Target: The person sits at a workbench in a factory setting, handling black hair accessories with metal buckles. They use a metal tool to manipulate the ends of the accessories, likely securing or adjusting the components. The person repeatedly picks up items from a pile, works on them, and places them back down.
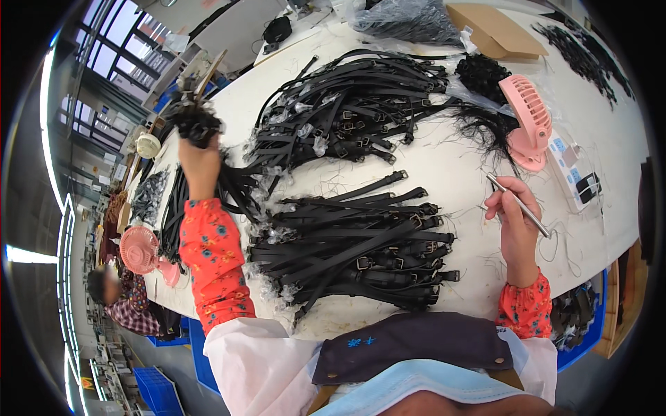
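My left hand (pixel 200 163) is raised at the far left, closed around a dark, looped bunch of black straps (pixel 198 125) that is slightly blurred. In my right hand (pixel 517 215), a slim silver pen-shaped tool (pixel 520 206) is gripped between thumb and fingers, above the table's right side. Between the hands lies a pile of black buckled straps (pixel 361 249), some ends wrapped in clear plastic. A second heap of buckled straps (pixel 340 118) spreads out behind it. More black straps (pixel 239 187) lie beside my left forearm.
A pink fan (pixel 531 121) and a white power strip (pixel 572 173) stand at the right. Behind are a cardboard box (pixel 496 31) and a plastic bag (pixel 409 21). Loose threads litter the white table (pixel 479 277). Another pink fan (pixel 142 251) and a seated person (pixel 132 301) are at left.
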Motion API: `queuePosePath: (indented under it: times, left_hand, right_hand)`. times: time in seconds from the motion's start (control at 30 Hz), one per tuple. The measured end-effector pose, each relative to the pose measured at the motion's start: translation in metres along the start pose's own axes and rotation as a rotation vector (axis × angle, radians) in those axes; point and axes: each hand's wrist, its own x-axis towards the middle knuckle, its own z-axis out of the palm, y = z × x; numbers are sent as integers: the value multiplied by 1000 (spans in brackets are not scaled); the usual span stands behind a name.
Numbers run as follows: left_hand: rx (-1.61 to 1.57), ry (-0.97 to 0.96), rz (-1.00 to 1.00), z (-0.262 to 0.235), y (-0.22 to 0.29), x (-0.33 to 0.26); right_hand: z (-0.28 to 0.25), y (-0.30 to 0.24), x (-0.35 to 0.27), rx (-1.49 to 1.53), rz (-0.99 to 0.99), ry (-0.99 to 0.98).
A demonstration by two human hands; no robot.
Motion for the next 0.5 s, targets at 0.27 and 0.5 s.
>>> queuePosePath:
  times: [0.27, 0.5]
  left_hand:
    - [116, 38, 135, -108, 3, 2]
    - [266, -594, 87, 8, 126, -70]
  right_hand:
    - [4, 0, -2, 6, -11, -21]
    - [4, 3, -2, 4, 0, -22]
